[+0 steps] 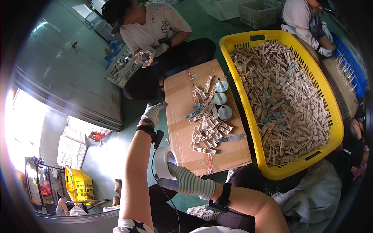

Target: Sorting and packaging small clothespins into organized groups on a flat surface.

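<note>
My right hand (190, 181), in a striped knit glove, is closed on a roll of white tape (166, 161) beside the near left corner of a cardboard box (178, 128). Farther off, my left hand (152, 113), gloved too, reaches to the box's left edge. Its thumb and a finger are apart, and nothing shows in it. On the box lies a pile of beige plastic clip-like pieces (210, 132), with a few blue-grey ones (194, 114) among them. Three round metal pieces with stems (220, 98) stand along the right of the pile.
A large yellow basket (254, 155) full of similar pieces stands right of the box. A person (159, 27) sits beyond the box, holding a small round object. At the far right another person (303, 23) works by a blue tray (342, 50). A cable (167, 194) hangs by my left wrist.
</note>
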Tool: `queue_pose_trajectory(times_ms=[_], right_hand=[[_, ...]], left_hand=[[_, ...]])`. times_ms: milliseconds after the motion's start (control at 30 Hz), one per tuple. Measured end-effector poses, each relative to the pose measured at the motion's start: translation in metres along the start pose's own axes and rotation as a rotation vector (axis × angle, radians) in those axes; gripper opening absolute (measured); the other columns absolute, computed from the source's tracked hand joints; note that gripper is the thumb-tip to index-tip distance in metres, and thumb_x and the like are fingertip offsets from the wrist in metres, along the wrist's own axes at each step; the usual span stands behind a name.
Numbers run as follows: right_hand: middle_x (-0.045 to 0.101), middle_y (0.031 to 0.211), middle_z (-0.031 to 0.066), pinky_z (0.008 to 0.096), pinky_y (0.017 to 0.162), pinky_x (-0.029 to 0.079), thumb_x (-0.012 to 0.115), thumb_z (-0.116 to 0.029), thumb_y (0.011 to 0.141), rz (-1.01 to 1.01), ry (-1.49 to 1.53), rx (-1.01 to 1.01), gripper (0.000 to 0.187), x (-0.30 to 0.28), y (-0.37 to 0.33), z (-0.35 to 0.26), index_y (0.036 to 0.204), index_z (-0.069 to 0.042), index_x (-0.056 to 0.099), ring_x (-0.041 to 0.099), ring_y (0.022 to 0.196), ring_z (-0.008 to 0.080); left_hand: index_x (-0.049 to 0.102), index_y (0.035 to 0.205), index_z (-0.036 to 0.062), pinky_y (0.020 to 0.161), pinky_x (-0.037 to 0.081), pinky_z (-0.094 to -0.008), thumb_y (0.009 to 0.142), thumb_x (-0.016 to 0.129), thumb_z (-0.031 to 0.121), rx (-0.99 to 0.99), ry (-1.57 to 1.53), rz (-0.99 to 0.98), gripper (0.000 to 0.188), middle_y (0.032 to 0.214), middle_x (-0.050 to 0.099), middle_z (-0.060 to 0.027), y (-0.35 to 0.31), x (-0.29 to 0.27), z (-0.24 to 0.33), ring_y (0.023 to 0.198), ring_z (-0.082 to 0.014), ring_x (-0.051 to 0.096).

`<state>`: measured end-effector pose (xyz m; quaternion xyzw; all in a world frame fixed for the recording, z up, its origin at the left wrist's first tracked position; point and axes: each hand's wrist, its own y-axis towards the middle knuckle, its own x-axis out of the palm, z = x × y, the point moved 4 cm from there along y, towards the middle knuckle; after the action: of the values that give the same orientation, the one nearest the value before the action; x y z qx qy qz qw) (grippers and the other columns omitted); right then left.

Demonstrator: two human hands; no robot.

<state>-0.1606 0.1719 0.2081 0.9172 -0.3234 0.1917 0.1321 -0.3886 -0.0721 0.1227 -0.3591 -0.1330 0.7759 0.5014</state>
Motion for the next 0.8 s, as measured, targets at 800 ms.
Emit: queue_pose_trajectory(times_ms=[800], right_hand=[[0.064, 0.105, 0.0081, 0.0318, 0.089, 0.046, 0.065, -0.027, 0.089, -0.003, 0.0, 0.026, 0.037, -0.003, 0.001, 0.002, 0.117, -0.003, 0.056, 0.059, 0.098, 0.018]], left_hand=[[0.011, 0.151, 0.0188, 0.114, 0.015, -0.0439, 0.073, 0.072, 0.056, 0.021, 0.086, -0.029, 0.106, 0.154, 0.02, -0.0174, -0.001, 0.002, 0.0, 0.143, -0.0345, 0.015]])
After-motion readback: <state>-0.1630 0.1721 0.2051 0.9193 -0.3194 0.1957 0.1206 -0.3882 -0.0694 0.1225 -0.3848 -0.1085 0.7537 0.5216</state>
